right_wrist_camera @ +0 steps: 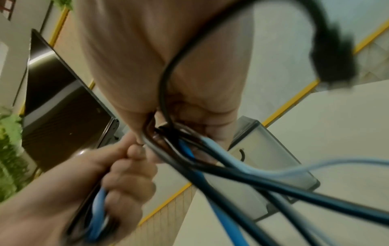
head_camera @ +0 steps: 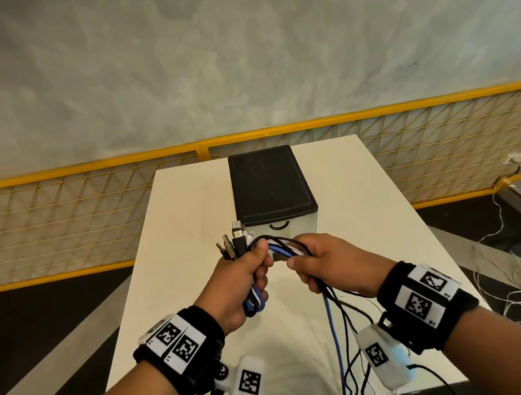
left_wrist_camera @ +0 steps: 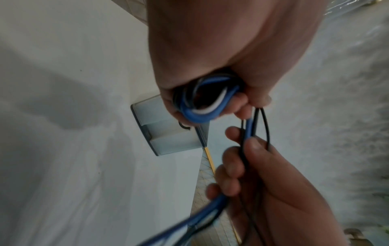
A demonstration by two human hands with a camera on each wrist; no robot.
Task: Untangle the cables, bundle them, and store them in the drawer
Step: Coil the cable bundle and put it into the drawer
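The white desk [head_camera: 188, 231] stretches away beneath and beyond both hands, and past its far edge stands a yellow mesh fence [head_camera: 47, 221]. On the desk, just beyond the hands, sits the drawer unit [head_camera: 272, 191] with a black top and pale front; its drawer [head_camera: 281, 232] appears closed, with a dark curved handle showing above the knuckles. Both hands are raised above the desk, close together, and each wrist carries a black strap with printed square markers. The left hand [head_camera: 244, 278] has its fingers curled tight round a folded bundle of cables [head_camera: 278, 249], blue, white and black; a loop of the bundle sticks out below its fist, and several plugs [head_camera: 234, 242] fan up out of the top of it. The right hand [head_camera: 328, 262], just beside the left, grips the same cables where they cross over from the left fist, thumb pressed on top. From under the right hand the loose lengths, one blue and several black, hang down toward the person and run off the near edge of the desk. In the right wrist view the strands are blurred, so how many there are cannot be told for sure.
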